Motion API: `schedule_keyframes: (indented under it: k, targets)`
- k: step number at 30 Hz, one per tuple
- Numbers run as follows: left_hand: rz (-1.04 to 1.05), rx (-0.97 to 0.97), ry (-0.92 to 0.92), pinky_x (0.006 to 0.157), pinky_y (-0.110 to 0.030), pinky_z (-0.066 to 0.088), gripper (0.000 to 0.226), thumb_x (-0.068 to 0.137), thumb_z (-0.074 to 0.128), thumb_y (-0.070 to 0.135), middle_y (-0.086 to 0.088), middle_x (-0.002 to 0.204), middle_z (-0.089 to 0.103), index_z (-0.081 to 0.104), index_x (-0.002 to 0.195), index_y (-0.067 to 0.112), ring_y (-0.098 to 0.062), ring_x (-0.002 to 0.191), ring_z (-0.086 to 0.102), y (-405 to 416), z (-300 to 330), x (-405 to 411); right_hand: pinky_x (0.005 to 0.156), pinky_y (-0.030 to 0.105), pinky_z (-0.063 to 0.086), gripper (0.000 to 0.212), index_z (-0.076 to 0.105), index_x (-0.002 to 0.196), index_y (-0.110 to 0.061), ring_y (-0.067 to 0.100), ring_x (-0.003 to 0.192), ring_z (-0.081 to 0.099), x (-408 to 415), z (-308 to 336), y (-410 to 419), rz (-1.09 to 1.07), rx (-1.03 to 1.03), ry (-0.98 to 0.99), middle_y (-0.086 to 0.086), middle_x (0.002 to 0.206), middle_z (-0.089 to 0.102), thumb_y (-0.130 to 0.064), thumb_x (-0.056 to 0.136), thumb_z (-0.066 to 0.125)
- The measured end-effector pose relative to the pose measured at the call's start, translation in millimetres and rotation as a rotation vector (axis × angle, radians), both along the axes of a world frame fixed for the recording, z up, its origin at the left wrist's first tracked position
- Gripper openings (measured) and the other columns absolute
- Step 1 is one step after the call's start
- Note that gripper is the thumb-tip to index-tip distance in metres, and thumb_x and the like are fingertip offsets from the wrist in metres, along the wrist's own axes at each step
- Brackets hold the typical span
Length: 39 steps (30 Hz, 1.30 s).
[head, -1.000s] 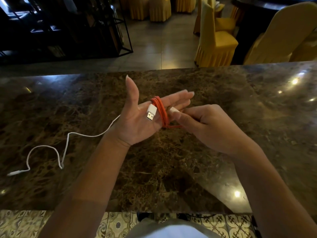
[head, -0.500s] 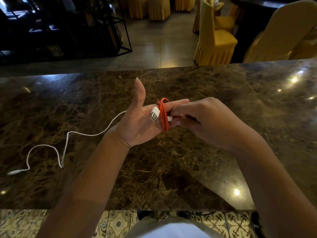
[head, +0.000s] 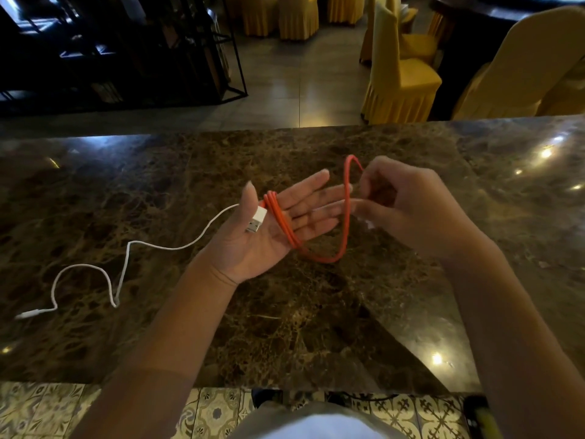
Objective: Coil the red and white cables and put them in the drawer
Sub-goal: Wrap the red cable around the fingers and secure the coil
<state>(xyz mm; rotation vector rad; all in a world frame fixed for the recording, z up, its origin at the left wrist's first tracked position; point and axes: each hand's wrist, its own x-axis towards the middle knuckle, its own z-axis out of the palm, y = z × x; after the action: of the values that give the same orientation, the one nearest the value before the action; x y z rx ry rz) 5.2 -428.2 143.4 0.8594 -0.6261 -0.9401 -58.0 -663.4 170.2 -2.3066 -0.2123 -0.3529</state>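
The red cable is wound in several turns around the fingers of my left hand, which is held palm up and flat above the marble counter. Its white USB plug lies on the palm by the thumb. My right hand pinches the cable's free end and holds one wide loose loop out past the left fingertips. The white cable lies uncoiled on the counter to the left, one end running behind my left hand and a small plug at the other end.
The dark marble counter spans the view; its near edge runs above patterned floor tiles. Beyond the far edge stand yellow-covered chairs and a black metal shelf. No drawer is in view.
My right hand has moved right and away from the left fingers, drawing out a wide loop of red cable. The left hand has opened flat and the coil sits closer to the thumb.
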Motion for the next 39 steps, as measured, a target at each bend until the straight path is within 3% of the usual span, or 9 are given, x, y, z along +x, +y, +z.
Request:
schedule_keyframes:
  k: [4, 10, 14, 18, 22, 25, 29, 35, 39]
  targets:
    - [-0.191, 0.05, -0.037, 0.119, -0.05, 0.035, 0.104, 0.088, 0.068, 0.06, -0.039, 0.159, 0.025, 0.024, 0.158, -0.003, -0.058, 0.147, 0.024, -2.8, -9.8, -8.4, 0.058, 0.037, 0.056, 0.017, 0.058, 0.103, -0.01, 0.013, 0.063, 0.068, 16.3, 7.9, 4.7, 0.009, 0.102, -0.18, 0.002, 0.078, 0.068, -0.017, 0.097, 0.072]
    - [-0.41, 0.166, -0.093, 0.112, -0.055, 0.042, 0.099, 0.091, 0.068, 0.053, -0.038, 0.155, 0.037, 0.024, 0.157, -0.007, -0.044, 0.133, 0.052, -15.9, -23.3, -17.1, 0.06, 0.022, 0.057, 0.014, 0.073, 0.111, -0.005, 0.008, 0.062, 0.07, 31.7, 40.4, 26.8, 0.279, -0.001, -0.294, -0.006, 0.077, 0.069, -0.013, 0.102, 0.066]
    - [-0.341, 0.116, -0.11, 0.091, -0.038, 0.055, 0.098, 0.091, 0.066, 0.056, -0.034, 0.15, 0.044, 0.028, 0.157, -0.005, -0.031, 0.111, 0.069, -13.4, -22.5, -16.1, 0.058, 0.012, 0.049, 0.014, 0.075, 0.112, -0.009, 0.003, 0.059, 0.067, 41.8, 39.4, 33.2, 0.301, -0.045, -0.257, -0.018, 0.076, 0.066, -0.014, 0.102, 0.066]
    - [-0.208, 0.094, -0.183, 0.079, -0.029, 0.055, 0.092, 0.089, 0.074, 0.048, -0.031, 0.146, 0.05, 0.034, 0.156, 0.0, -0.021, 0.097, 0.07, -4.3, -14.2, -11.1, 0.047, 0.024, 0.045, 0.015, 0.072, 0.11, -0.01, 0.014, 0.044, 0.059, 43.9, 27.9, 16.7, 0.131, 0.221, -0.239, 0.007, 0.065, 0.068, -0.015, 0.106, 0.059]
    - [0.101, -0.158, 0.131, 0.084, -0.025, 0.057, 0.084, 0.088, 0.074, 0.021, -0.023, 0.155, 0.045, 0.03, 0.158, 0.005, -0.021, 0.102, 0.069, 4.1, -17.5, 8.2, 0.046, 0.033, 0.047, 0.017, 0.066, 0.111, -0.001, 0.022, 0.047, 0.058, 27.4, 25.5, -6.4, 0.262, 0.405, -0.253, 0.011, 0.064, 0.062, -0.004, 0.108, 0.049]
    - [0.236, -0.486, 0.334, 0.104, -0.03, 0.051, 0.071, 0.094, 0.054, 0.006, -0.021, 0.154, 0.046, 0.023, 0.157, 0.002, -0.03, 0.126, 0.061, 16.8, -10.1, 23.1, 0.048, 0.026, 0.042, 0.016, 0.07, 0.102, -0.009, 0.01, 0.047, 0.051, 38.3, -21.1, -29.7, 0.093, 0.28, -0.063, 0.003, 0.061, 0.057, -0.011, 0.107, 0.055]
    - [0.284, -0.657, 0.362, 0.115, -0.038, 0.042, 0.053, 0.098, 0.036, 0.003, -0.028, 0.147, 0.051, 0.038, 0.15, -0.004, -0.04, 0.142, 0.045, 24.0, 18.2, 31.4, 0.072, 0.029, 0.046, 0.018, 0.075, 0.094, -0.034, -0.009, 0.066, 0.059, 47.8, -107.4, -32.5, 0.112, -0.148, 0.504, -0.017, 0.072, 0.065, -0.023, 0.103, 0.064]
    - [0.786, -0.141, 0.105, 0.121, -0.041, 0.038, 0.045, 0.108, 0.041, 0.005, -0.022, 0.149, 0.055, 0.04, 0.152, -0.001, -0.034, 0.142, 0.052, 51.9, 3.4, 66.4, 0.045, 0.028, 0.021, 0.025, 0.078, 0.099, -0.016, 0.011, 0.046, 0.031, 8.7, -106.1, -40.4, 0.33, 0.431, 0.685, -0.005, 0.054, 0.04, -0.033, 0.101, 0.06]
    - [0.855, 0.174, 0.051, 0.123, -0.037, 0.033, 0.049, 0.102, 0.045, 0.0, -0.01, 0.142, 0.064, 0.046, 0.15, 0.004, -0.023, 0.142, 0.052, 53.3, -42.9, 75.8, 0.048, 0.032, 0.02, 0.029, 0.079, 0.102, -0.013, 0.021, 0.05, 0.029, -0.7, -53.3, -34.3, 0.593, 0.432, 0.635, 0.004, 0.059, 0.036, -0.035, 0.099, 0.06]
